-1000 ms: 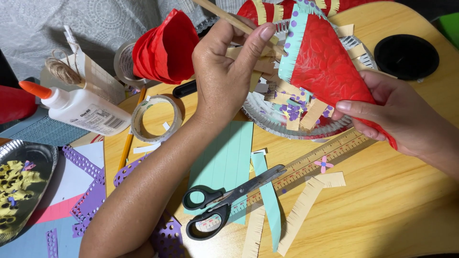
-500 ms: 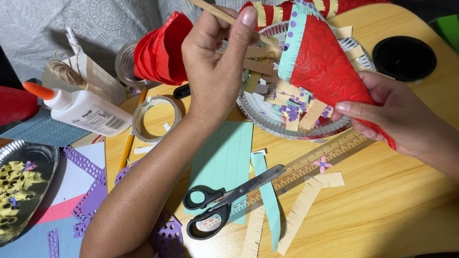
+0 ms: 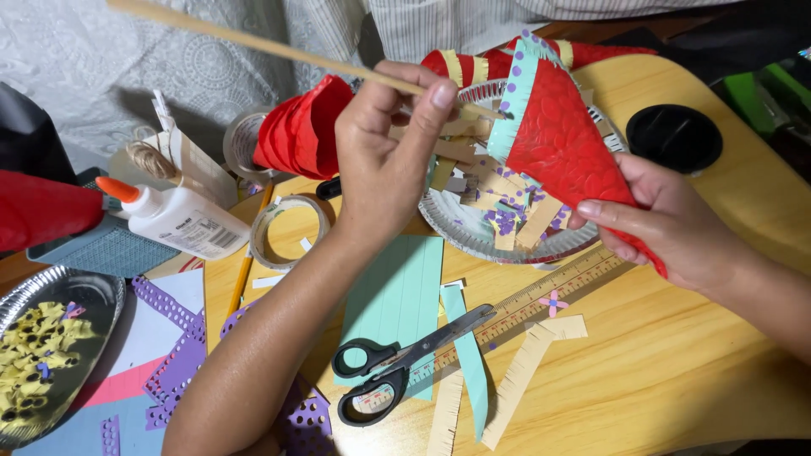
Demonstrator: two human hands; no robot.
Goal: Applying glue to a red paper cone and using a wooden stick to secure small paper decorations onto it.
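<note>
The left hand (image 3: pixel 384 160) is pinching a thin wooden stick (image 3: pixel 279 51), and its grip is now rising higher than a moment ago, the tip touching the red cone's (image 3: pixel 562 152) teal rim. The right hand (image 3: pixel 667 228) is clamping the cone's lower edge (over the foil plate (image 3: pixel 473 241)), above the tabletop (image 3: pixel 676 371).

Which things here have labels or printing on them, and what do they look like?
Glue bottle: lies on its side at the left, white with an orange cap and a printed label.
Ruler: flat on the table under the foil plate, long, tan wood with printed marks.
No screens or signs.
</note>
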